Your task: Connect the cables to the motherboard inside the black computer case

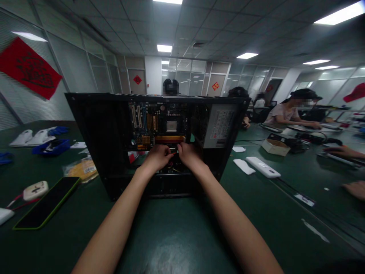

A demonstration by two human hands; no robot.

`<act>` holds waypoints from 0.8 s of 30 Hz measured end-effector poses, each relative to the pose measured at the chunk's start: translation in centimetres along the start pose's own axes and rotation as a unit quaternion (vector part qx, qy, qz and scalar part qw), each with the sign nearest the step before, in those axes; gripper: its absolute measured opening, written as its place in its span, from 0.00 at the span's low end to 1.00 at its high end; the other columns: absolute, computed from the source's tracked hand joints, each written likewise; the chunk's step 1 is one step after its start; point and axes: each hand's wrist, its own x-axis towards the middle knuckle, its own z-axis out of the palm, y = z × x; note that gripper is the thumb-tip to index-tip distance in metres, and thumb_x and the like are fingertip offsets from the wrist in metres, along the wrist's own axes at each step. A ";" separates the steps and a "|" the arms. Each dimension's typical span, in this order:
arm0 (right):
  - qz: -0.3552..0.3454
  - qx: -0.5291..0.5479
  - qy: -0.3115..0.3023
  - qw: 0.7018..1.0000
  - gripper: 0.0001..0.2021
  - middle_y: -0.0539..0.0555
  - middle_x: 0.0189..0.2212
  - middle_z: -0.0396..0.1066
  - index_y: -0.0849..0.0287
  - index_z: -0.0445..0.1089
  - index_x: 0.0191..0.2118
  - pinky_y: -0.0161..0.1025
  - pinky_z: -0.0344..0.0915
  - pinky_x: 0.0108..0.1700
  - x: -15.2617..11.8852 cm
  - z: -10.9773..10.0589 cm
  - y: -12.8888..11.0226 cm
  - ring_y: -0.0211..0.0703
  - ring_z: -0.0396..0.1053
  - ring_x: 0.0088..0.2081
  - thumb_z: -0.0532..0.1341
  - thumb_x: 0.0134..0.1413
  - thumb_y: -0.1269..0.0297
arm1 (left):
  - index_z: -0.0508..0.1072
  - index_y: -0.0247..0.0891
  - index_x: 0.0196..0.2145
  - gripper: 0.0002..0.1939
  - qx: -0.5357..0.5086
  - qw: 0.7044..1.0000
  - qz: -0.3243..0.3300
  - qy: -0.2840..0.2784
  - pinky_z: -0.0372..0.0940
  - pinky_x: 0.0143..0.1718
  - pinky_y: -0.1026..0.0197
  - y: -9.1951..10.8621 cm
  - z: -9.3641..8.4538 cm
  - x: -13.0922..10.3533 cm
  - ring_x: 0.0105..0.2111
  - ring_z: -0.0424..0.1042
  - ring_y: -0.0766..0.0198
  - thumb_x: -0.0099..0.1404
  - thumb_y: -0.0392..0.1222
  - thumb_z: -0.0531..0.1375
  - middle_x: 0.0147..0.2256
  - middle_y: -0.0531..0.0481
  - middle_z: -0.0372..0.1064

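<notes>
The motherboard [159,123] sits inside an open black computer case [171,186] standing on the green table [168,232]. At the board's lower edge, below the orange memory slots [172,139], the left hand [159,156] and right hand [188,153] meet with bent fingers almost together, near thin wires [171,165]; whether they pinch anything, I cannot tell. A power supply [222,123] fills the case's upper right. Left of the case lie a yellow packet [82,170] and a green-edged smartphone [47,203]; to the right, a white power strip-like block [262,167].
</notes>
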 end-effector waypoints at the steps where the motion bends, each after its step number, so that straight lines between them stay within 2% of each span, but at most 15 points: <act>1: -0.002 0.013 -0.002 1.000 0.19 0.62 0.42 0.76 0.62 0.75 0.46 0.36 0.64 0.44 0.1 0.2 0.0 0.47 0.74 0.44 0.49 0.71 0.58 | 0.77 0.38 0.32 0.06 0.000 1.000 0.001 -0.001 0.59 0.31 0.62 -0.1 0.0 0.0 0.31 0.71 0.61 0.63 0.42 0.64 0.29 0.49 0.74; 5: -0.032 0.103 -0.012 0.994 0.13 0.60 0.45 0.75 0.63 0.72 0.50 0.34 0.63 0.48 0.2 0.8 0.2 0.44 0.72 0.48 0.53 0.70 0.64 | 0.78 0.38 0.33 0.06 -0.012 1.000 -0.018 0.018 0.62 0.36 0.62 -0.4 0.1 -0.1 0.34 0.72 0.61 0.63 0.43 0.64 0.32 0.49 0.74; 8: -0.078 0.171 -0.005 0.982 0.14 0.59 0.50 0.73 0.62 0.68 0.55 0.33 0.61 0.53 -0.2 0.9 0.4 0.41 0.70 0.52 0.57 0.66 0.70 | 0.78 0.38 0.32 0.06 -0.010 0.998 -0.013 0.053 0.65 0.43 0.61 -0.4 0.0 -0.1 0.39 0.73 0.59 0.61 0.43 0.66 0.37 0.46 0.74; 12: -0.127 0.233 0.012 0.964 0.14 0.58 0.52 0.73 0.63 0.70 0.52 0.34 0.60 0.57 -0.5 0.6 0.4 0.40 0.68 0.54 0.56 0.62 0.75 | 0.78 0.38 0.33 0.04 -0.055 0.994 -0.011 0.095 0.66 0.50 0.59 -0.3 -0.3 0.1 0.44 0.73 0.58 0.59 0.39 0.67 0.40 0.46 0.75; 16: -0.103 0.278 0.035 0.954 0.14 0.56 0.51 0.73 0.60 0.71 0.50 0.37 0.61 0.57 -0.2 0.6 0.4 0.41 0.69 0.53 0.56 0.60 0.75 | 0.76 0.36 0.46 0.19 -0.150 0.981 -0.033 0.117 0.68 0.49 0.62 -0.3 -0.6 0.2 0.44 0.75 0.62 0.58 0.25 0.60 0.46 0.46 0.76; 18: -0.095 0.298 0.043 0.949 0.14 0.56 0.51 0.73 0.60 0.71 0.50 0.38 0.61 0.57 0.0 0.7 0.5 0.41 0.69 0.54 0.55 0.60 0.74 | 0.76 0.35 0.48 0.22 -0.172 0.976 -0.057 0.121 0.69 0.49 0.63 -0.3 -0.8 0.3 0.43 0.76 0.63 0.58 0.23 0.56 0.46 0.47 0.77; 20: -0.102 0.321 0.047 0.940 0.14 0.56 0.51 0.73 0.60 0.71 0.49 0.37 0.61 0.57 0.1 0.8 0.6 0.41 0.69 0.53 0.55 0.60 0.73 | 0.77 0.35 0.46 0.18 -0.157 0.976 -0.082 0.124 0.68 0.51 0.61 -0.4 -1.0 0.4 0.46 0.76 0.60 0.61 0.26 0.56 0.45 0.46 0.78; 22: -0.114 0.337 0.046 0.934 0.14 0.55 0.50 0.73 0.60 0.71 0.48 0.36 0.61 0.57 0.1 0.9 0.6 0.40 0.69 0.53 0.56 0.59 0.73 | 0.79 0.36 0.45 0.14 -0.130 0.980 -0.100 0.108 0.67 0.53 0.59 -0.5 -1.1 0.4 0.48 0.75 0.57 0.64 0.33 0.57 0.45 0.45 0.78; 24: -0.116 0.339 0.038 0.933 0.14 0.55 0.50 0.74 0.60 0.72 0.48 0.36 0.61 0.57 0.1 0.9 0.6 0.40 0.69 0.52 0.56 0.58 0.74 | 0.80 0.36 0.44 0.13 -0.120 0.983 -0.108 0.086 0.66 0.54 0.57 -0.6 -1.1 0.5 0.48 0.75 0.55 0.66 0.37 0.58 0.45 0.45 0.78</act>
